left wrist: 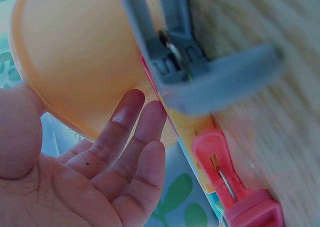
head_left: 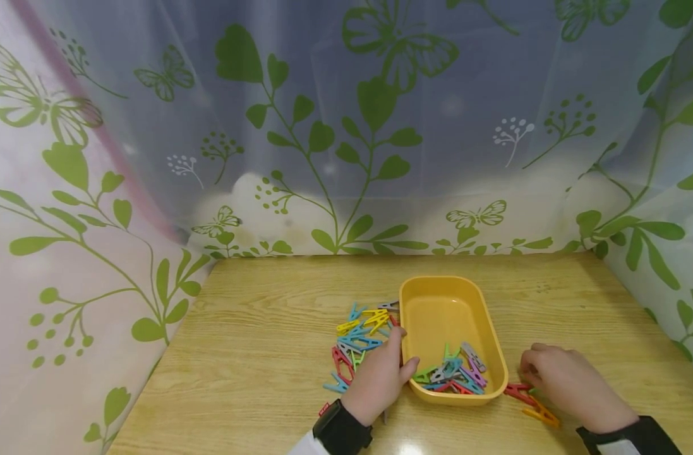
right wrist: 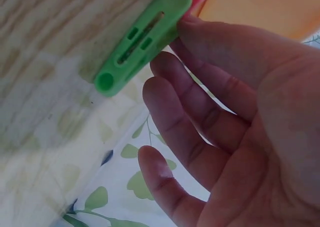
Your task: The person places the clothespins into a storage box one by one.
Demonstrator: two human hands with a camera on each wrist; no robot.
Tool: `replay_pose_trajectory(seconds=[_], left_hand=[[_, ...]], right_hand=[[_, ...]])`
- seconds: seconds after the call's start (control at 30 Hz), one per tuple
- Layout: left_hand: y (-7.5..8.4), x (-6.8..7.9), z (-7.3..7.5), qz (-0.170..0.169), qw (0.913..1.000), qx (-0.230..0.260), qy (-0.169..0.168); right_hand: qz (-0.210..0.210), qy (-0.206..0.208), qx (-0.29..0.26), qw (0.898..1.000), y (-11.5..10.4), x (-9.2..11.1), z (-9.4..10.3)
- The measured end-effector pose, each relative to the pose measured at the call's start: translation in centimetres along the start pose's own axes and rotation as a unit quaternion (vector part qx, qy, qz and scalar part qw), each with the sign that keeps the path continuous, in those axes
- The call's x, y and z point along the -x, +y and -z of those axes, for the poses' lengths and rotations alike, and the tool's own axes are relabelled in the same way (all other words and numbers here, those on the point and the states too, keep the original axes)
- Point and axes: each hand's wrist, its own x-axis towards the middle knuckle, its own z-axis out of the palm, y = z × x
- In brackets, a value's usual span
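Note:
A yellow plastic basin (head_left: 445, 316) stands on the table with several coloured clothespins (head_left: 451, 373) at its near end. My left hand (head_left: 377, 379) holds the basin's left side, thumb over the rim and fingers along the outer wall (left wrist: 75, 87). To the right of the basin, my right hand (head_left: 568, 382) pinches a green clothespin (right wrist: 142, 42) between thumb and index finger; its other fingers are loosely bent. Close by lie a red clothespin (head_left: 519, 393) and an orange clothespin (head_left: 542, 414).
A loose pile of clothespins (head_left: 357, 341) in blue, yellow, red, green and grey lies left of the basin, partly behind my left hand. The wooden table (head_left: 255, 341) is bordered by hanging fabric (head_left: 323, 126) printed with leaves and butterflies.

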Motion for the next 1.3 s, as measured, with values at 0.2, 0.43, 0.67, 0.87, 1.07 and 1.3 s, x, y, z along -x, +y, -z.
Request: replay_pose_trajectory(seconds=[0.2,0.43,0.67,0.87,1.07,1.3], left_hand=[[0.0,0.0,0.0,-0.002,1.0000,0.002,0.000],[0.0,-0.1,0.0,-0.007,1.0000,-0.006,0.003],[0.0,0.0,0.0,-0.013,0.9998,-0.012,0.009],[0.0,0.0,0.0,-0.012,0.9998,-0.011,0.010],[0.0,0.1,0.0,-0.016,0.9998,-0.009,0.012],[0.0,0.1,0.0,-0.014,0.9999,-0.007,0.007]], right_hand=[[0.002,0.008,0.009,1.000,0.1,-0.1,-0.4],[0.008,0.021,0.016,1.000,0.0,0.0,-0.4],[0.028,0.050,0.029,0.998,-0.1,0.3,-0.4],[0.043,0.078,0.037,0.995,-0.2,0.3,-0.2],[0.045,0.080,0.040,0.995,-0.4,0.1,0.6],[0.071,0.114,0.047,0.990,-0.8,0.1,1.7]])
